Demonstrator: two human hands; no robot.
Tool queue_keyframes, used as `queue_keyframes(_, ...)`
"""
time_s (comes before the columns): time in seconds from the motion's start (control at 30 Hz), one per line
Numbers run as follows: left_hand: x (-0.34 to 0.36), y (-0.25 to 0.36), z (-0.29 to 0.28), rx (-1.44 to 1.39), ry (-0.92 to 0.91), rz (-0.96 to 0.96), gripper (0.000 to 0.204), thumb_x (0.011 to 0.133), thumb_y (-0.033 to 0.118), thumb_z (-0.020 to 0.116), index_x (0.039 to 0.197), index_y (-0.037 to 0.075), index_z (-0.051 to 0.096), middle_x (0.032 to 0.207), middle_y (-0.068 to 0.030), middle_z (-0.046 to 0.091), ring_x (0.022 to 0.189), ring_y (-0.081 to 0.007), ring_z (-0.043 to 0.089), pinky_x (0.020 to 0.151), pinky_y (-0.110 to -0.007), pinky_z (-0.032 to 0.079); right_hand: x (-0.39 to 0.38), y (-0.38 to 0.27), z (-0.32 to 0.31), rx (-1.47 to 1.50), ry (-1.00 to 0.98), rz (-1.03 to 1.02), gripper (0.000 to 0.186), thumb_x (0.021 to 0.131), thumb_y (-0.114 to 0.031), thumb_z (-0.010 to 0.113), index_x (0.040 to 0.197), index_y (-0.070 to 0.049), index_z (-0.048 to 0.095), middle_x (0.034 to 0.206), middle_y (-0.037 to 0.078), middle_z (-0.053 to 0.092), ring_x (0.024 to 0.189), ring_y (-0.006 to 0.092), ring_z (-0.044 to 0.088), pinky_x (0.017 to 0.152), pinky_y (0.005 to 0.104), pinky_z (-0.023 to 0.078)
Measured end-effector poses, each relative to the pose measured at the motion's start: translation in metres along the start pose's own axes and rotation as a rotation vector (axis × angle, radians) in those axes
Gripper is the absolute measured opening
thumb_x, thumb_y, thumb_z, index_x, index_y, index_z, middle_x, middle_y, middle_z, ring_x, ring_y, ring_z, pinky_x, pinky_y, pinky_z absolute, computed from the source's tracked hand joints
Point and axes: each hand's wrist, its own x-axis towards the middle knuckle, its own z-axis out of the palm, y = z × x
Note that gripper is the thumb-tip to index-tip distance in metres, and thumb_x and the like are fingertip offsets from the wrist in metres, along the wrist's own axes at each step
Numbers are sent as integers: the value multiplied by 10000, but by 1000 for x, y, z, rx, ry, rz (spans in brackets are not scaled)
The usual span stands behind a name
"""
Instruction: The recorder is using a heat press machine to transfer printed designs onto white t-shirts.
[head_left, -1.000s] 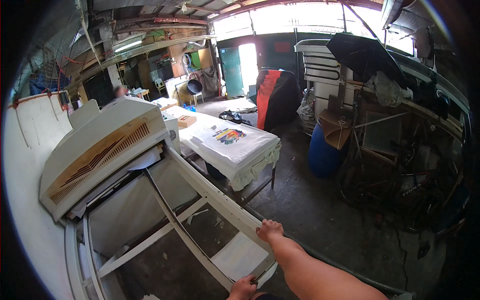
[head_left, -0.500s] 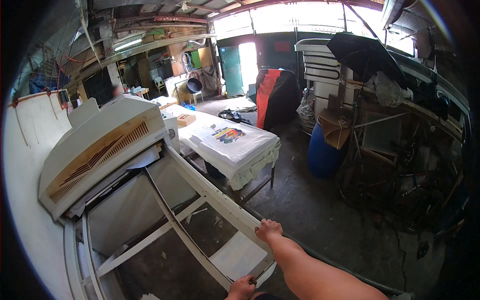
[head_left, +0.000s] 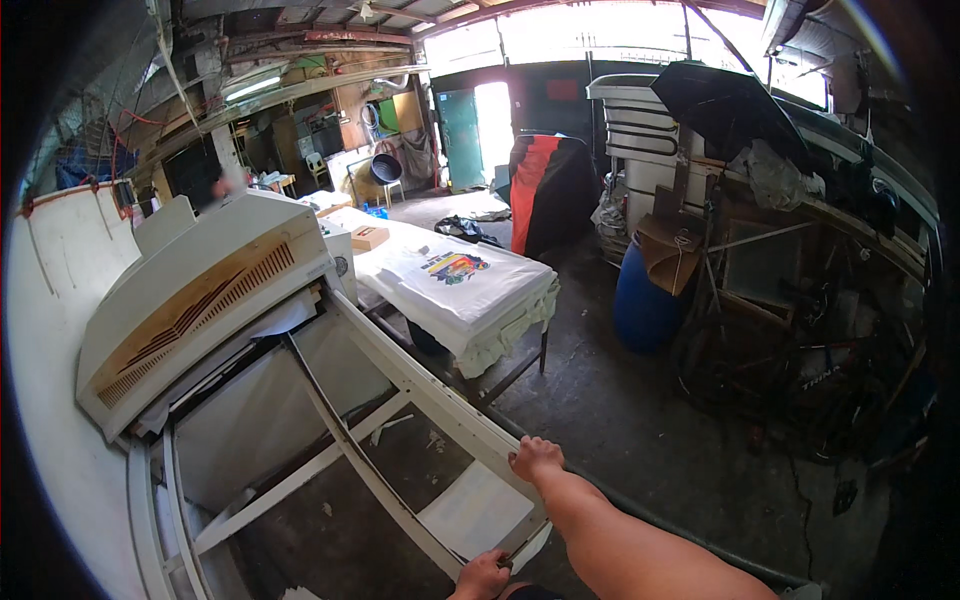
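Observation:
A cream-coloured metal frame [head_left: 455,420] stretches from a large white machine with a vented hood [head_left: 215,290] toward me. My right hand [head_left: 537,457] is closed over the frame's right side rail, its fingers curled on the top edge. Lower down, my left hand [head_left: 483,575] is closed at the near end of the frame, around the end of a bar; part of its grip is hidden. A dark-edged strip [head_left: 345,440] runs lengthwise inside the frame toward that hand. Under the bars a white sheet [head_left: 475,510] lies low down.
Beyond the frame a table carries a stack of white printed shirts [head_left: 470,290] and a small cardboard box [head_left: 369,238]. To the right stand a blue barrel [head_left: 642,300], a black umbrella [head_left: 730,110] and a bicycle [head_left: 790,370]. A red-and-black covered object [head_left: 550,195] stands farther back.
Both hands keep their places on the frame. The view has shifted very slightly; nothing else has visibly moved.

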Motion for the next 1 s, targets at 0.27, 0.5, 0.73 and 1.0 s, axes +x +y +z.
queue_keyframes(0.27,-1,12,-4,9,-6,-59,401,733,195,492,1089,40,592,1081,-184,614,1007,-341,564,862,-390,439,-2,-1,-3,20,-7,6,476,860,-462,457,1135,-86,555,1156,136,577,1093,297,555,918,406,436)
queue_keyframes(0.5,-5,16,-6,13,30,-20,334,755,199,493,1029,50,611,1015,-186,627,943,-351,579,815,-400,450,-2,-1,-3,27,-18,2,471,860,-455,456,1144,-90,550,1166,137,571,1101,294,550,917,405,437)
queue_keyframes(0.73,-4,19,-8,-3,-9,-52,339,757,205,495,1036,45,604,1013,-191,625,948,-356,576,818,-401,449,-1,0,-1,13,-6,4,477,863,-461,452,1144,-88,550,1160,134,573,1097,292,552,913,404,441)
queue_keyframes(1.0,3,-7,5,7,40,25,339,780,238,502,1050,58,603,1023,-183,623,952,-355,573,817,-401,447,-2,-2,-4,16,-9,6,473,864,-457,458,1145,-88,550,1165,128,573,1096,290,554,917,402,440)
